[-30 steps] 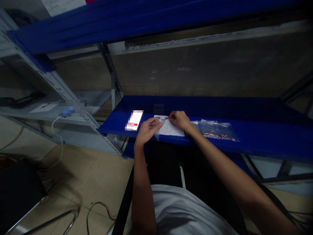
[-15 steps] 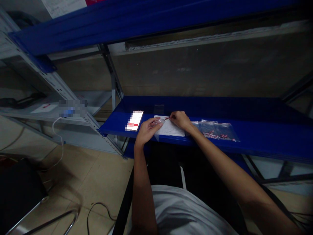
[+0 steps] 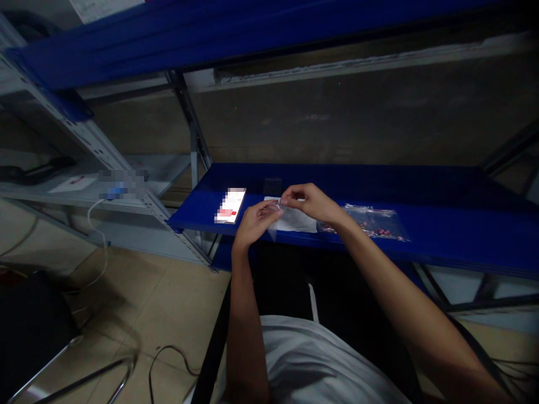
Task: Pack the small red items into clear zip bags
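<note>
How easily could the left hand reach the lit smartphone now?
Probably easily: the smartphone lies on the blue shelf beside the left hand, with nothing visible between them, though that hand holds a clear plastic bag.

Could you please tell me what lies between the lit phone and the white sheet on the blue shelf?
In the head view, the left hand lies between the phone and the white sheet, holding clear plastic.

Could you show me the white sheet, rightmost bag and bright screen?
White sheet [image 3: 297, 220]: head view, its bare middle.
Rightmost bag [image 3: 381, 220]: head view, its clear middle.
Bright screen [image 3: 233, 205]: head view, near its middle.
</note>
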Demonstrator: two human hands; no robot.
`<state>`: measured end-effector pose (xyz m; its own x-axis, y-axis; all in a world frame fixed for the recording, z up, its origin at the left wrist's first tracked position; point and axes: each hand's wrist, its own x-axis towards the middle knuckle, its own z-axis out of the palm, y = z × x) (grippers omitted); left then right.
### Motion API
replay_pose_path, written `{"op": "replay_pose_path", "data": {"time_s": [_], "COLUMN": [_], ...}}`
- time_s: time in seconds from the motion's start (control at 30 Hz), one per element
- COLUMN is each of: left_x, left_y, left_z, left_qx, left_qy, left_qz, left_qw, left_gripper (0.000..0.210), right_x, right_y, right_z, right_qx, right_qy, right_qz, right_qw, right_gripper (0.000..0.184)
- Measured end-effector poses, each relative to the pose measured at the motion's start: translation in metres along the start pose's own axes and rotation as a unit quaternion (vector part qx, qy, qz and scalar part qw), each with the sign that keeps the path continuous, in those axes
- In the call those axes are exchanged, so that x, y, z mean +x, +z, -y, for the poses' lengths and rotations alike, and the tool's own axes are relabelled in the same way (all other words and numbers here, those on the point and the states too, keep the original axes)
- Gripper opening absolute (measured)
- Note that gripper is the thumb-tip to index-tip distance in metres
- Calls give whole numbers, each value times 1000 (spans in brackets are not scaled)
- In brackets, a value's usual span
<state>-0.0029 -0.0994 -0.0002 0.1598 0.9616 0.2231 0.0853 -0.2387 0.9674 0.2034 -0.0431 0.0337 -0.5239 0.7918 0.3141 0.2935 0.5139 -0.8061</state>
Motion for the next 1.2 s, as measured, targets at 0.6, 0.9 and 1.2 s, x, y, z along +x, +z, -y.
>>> {"op": "replay_pose_path", "data": {"time_s": [0.6, 0.9, 1.2], "left_x": [1, 1, -1], "left_y": [0, -5, -4], "left_z": [0, 3, -1], "left_qx": [26, 22, 21], "left_qy": [-9, -9, -13], "left_qz": [-13, -29, -32], "left_qw": [1000, 999, 999], "left_gripper": [46, 44, 41], "right_x": [27, 26, 23], "right_y": [-4, -4, -4], "right_z": [-82, -88, -83], "right_qx": [-318, -322, -314], "right_qy": [155, 141, 132], "right_qz": [-26, -9, 2], "right_qw": [935, 936, 940], "right_gripper": [23, 16, 20]}}
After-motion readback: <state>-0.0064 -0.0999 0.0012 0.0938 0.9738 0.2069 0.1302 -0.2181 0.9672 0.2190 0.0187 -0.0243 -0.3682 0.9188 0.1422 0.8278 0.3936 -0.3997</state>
